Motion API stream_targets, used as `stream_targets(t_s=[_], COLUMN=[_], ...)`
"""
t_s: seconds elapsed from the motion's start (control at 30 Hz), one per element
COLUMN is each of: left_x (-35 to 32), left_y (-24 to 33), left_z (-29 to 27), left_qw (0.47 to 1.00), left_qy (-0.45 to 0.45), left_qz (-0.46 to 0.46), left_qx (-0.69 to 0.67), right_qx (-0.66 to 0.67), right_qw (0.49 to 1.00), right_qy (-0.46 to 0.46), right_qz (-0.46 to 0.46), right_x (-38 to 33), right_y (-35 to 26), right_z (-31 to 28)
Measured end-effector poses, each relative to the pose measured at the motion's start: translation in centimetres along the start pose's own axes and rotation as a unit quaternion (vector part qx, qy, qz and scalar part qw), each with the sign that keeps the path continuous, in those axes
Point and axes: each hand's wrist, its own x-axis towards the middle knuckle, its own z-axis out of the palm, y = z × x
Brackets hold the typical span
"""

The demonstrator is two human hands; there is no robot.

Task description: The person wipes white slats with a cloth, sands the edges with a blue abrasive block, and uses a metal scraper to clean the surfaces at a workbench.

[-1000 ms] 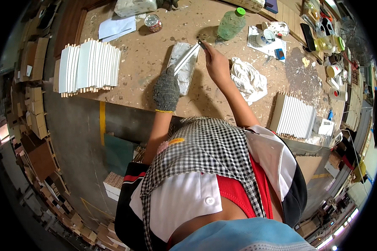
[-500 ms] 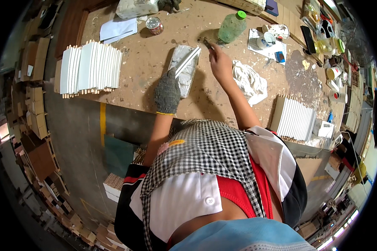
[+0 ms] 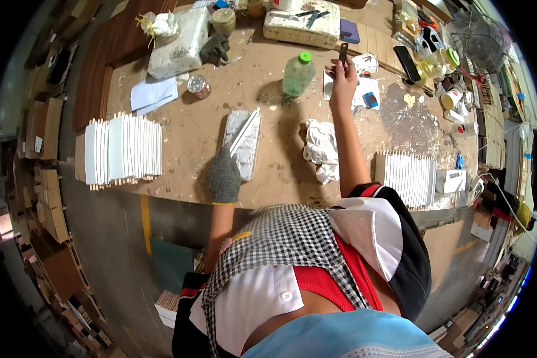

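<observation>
My left hand (image 3: 224, 176), in a grey knit glove with a yellow cuff edge, is closed around the lower end of a narrow white strip (image 3: 245, 131). The strip slants over a white, plaster-smeared block (image 3: 249, 156) on the worktable. Farther out to the right, my bare right hand (image 3: 343, 85) grips a small dark flat-bladed tool (image 3: 343, 52), its blade pointing away from me. That hand is over a white paper sheet (image 3: 364, 89), beside a stained cup (image 3: 366, 63). A crumpled white rag (image 3: 321, 150) lies left of my right forearm.
A green-capped bottle (image 3: 299, 76) stands left of my right hand. Stacked white panels stand at the left (image 3: 123, 149) and right (image 3: 407, 181). A jar (image 3: 199, 87) and large white blocks (image 3: 301, 25) sit farther back. A fan (image 3: 476, 43) is at the far right.
My right hand has moved right and farther away with the dark tool, from left of the bottle to its right. The view has shifted; the left hand still holds the strip on the block.
</observation>
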Motion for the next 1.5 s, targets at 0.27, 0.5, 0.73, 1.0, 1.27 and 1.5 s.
stream_targets(t_s=[0.27, 0.5, 0.73, 1.0, 1.27, 1.5], left_x=[0.7, -0.1, 0.7, 0.3, -1.4, -2.9], left_y=[1.0, 0.6, 0.3, -3.3, -3.4, -3.3], left_z=[-0.1, -1.1, -0.7, 0.3, 1.4, 3.9], left_qw=[0.999, 0.999, 1.000, 0.991, 0.884, 0.914], left_qy=[-0.025, 0.040, -0.004, 0.037, 0.029, 0.113], left_qz=[-0.026, 0.006, -0.015, -0.011, -0.125, -0.077], left_qx=[-0.003, -0.024, 0.024, -0.128, -0.450, -0.383], right_qx=[0.080, 0.120, -0.252, -0.508, -0.697, -0.418], right_qw=[0.970, 0.970, 0.873, 0.805, 0.663, 0.804], right_qy=[0.013, -0.177, -0.359, -0.305, -0.255, -0.380], right_qz=[0.229, 0.113, 0.214, -0.038, -0.097, -0.184], right_x=[11.5, 0.1, -5.6, -8.7, -15.0, -20.4], right_y=[5.2, -2.1, 6.5, 4.5, 3.7, -2.0], right_z=[-3.2, -2.4, 0.4, 2.2, -11.5, 3.8])
